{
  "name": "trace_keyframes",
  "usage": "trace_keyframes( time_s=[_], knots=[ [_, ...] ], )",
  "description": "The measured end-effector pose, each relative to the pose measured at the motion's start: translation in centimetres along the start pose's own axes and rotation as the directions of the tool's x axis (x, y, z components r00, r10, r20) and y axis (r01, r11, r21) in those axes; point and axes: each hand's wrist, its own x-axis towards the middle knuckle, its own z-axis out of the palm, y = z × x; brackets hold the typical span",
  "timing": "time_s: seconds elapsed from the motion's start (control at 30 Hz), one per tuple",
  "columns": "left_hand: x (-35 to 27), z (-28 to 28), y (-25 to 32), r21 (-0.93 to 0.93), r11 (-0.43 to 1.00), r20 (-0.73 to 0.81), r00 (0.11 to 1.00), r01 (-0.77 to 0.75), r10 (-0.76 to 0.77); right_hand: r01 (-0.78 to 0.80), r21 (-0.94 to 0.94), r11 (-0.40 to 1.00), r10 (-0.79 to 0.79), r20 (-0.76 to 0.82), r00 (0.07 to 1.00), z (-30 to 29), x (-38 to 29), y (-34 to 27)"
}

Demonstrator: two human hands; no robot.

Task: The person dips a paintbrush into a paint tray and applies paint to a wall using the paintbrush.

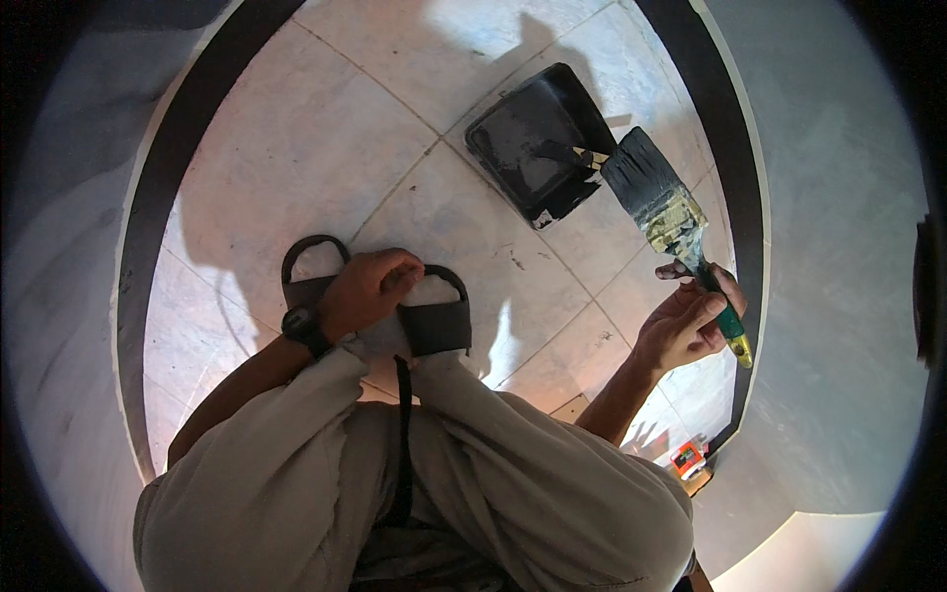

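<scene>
My right hand (692, 318) grips a wide paintbrush (669, 214) by its green handle with a yellow end. The bristles are coated in black paint and point up and away from me; dried paint crusts the ferrule. Just beyond the bristles, a black plastic paint tray (510, 148) lies on the floor with dark paint inside. A smaller brush (588, 158) rests in it, partly hidden by the large bristles. My left hand (370, 288), with a black watch (297, 323) on the wrist, is curled in a loose fist above my sandals. Nothing shows in it.
Black-painted skirting bands (743, 185) run along the grey walls (828, 296) on both sides of the tiled floor (311, 148). Dark sandals (436, 325) are on my feet. A container with an orange label (688, 460) stands by the right wall, near my knee.
</scene>
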Motion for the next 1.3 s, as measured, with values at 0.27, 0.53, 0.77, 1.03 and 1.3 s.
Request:
trace_keyframes(
  time_s=[0.27, 0.53, 0.77, 1.03, 1.3],
  knots=[
    [0.0, -0.4, 0.5, 0.023, 0.991, 0.095, 0.987, 0.129, -0.130, 0.036, 0.032, 0.999, -0.035, -0.047, 0.998, -0.8, -0.7, -0.5],
    [0.2, 0.1, -0.2, -0.065, 0.997, -0.012, 0.999, 0.032, -0.033, -0.017, 0.070, 0.997, 0.017, -0.001, 1.000, -0.2, -0.7, -0.5],
    [3.6, -0.5, 1.6, -0.287, 0.950, 0.158, 0.985, 0.118, -0.074, -0.328, -0.143, 0.934, 0.330, -0.014, 0.944, 2.6, -1.0, 0.6],
    [8.9, 2.1, 3.3, -0.597, 0.748, 0.287, 0.947, 0.292, -0.141, -0.502, -0.219, 0.837, 0.494, -0.094, 0.864, 4.0, -0.4, 1.4],
    [10.9, 3.4, 3.6, -0.646, 0.650, 0.392, 0.905, 0.400, -0.168, -0.466, -0.339, 0.817, 0.473, -0.066, 0.878, 4.1, -0.3, 1.6]
  ],
)
